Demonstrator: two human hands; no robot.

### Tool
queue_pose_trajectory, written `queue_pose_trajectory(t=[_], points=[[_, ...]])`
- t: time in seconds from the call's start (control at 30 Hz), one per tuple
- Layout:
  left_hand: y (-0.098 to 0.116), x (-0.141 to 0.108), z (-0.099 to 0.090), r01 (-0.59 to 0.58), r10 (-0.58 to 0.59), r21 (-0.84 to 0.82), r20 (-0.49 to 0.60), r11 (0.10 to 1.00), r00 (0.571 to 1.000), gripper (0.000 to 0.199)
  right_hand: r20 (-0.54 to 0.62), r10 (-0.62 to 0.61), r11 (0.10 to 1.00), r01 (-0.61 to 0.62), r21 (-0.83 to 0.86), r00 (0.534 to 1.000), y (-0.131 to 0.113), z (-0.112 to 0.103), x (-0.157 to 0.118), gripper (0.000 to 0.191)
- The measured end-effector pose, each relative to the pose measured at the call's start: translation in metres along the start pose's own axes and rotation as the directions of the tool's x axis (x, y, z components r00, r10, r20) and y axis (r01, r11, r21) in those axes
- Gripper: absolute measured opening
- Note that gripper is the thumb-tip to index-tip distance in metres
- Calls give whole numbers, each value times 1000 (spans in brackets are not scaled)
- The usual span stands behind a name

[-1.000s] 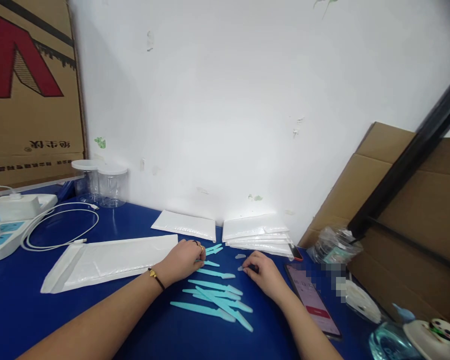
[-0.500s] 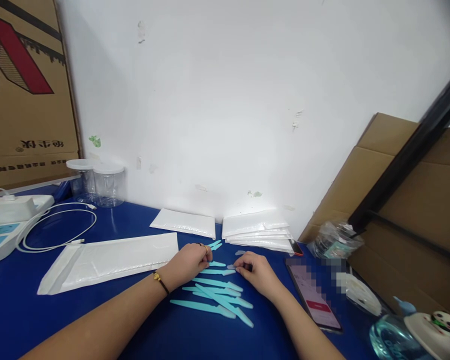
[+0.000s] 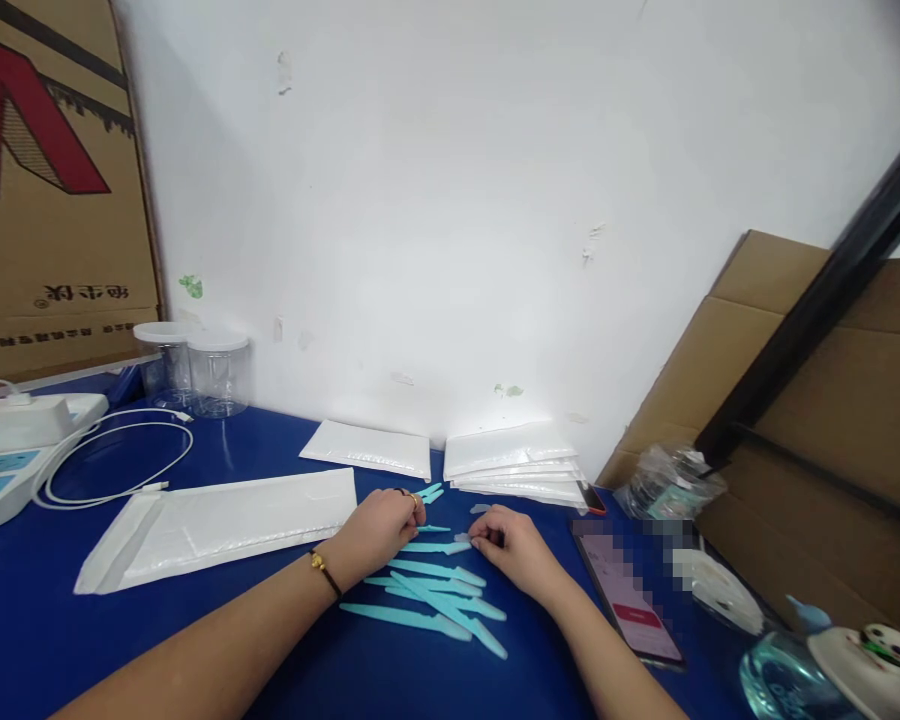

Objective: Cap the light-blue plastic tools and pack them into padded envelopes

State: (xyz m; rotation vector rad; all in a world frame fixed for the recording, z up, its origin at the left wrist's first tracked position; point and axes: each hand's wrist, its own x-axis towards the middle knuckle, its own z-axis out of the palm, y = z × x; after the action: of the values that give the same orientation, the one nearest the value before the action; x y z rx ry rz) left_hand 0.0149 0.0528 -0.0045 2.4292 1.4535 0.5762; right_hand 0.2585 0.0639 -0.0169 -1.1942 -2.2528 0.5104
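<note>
Several turquoise plastic razors with pale ends lie on the blue tabletop, some crossing each other. My left hand is closed in a pinch on the handle end of one turquoise razor, which shows edge-on to the right of the fingertips. More razors lie just behind that hand. My right hand has its fingers curled together beside a small translucent piece; its fingertips are close to it, and what they hold, if anything, is hidden. Another translucent piece lies behind the right fingers.
White padded envelopes lie at the left, the back and in a stack by the wall. A phone and a panda-lidded cup are at the right. Clear jars, a cable and a power strip stand left.
The razor at my left fingertips has turned from lying flat to edge-on. Both hands have stayed in nearly the same places.
</note>
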Motion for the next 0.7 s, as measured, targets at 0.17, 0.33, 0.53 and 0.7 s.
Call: queue_pose_trajectory(t=[0.17,0.33,0.53,0.7], points=[[3,1,-1,-39,39,-3,34,999,999,14,7,1,1000,-1,-15,1000,2,1,0,13],[1,0,-5,-66,72,-92,72,994,995,15,11,0,1000,0,-24,1000,2,0,0,14],[-2,2,-1,-48,59,-147,76,988,995,19,14,2,1000,-2,-20,1000,0,-1,0,16],[-3,7,13,-44,56,-175,65,984,996,20,5,-29,999,28,22,1000,-2,3,2,17]])
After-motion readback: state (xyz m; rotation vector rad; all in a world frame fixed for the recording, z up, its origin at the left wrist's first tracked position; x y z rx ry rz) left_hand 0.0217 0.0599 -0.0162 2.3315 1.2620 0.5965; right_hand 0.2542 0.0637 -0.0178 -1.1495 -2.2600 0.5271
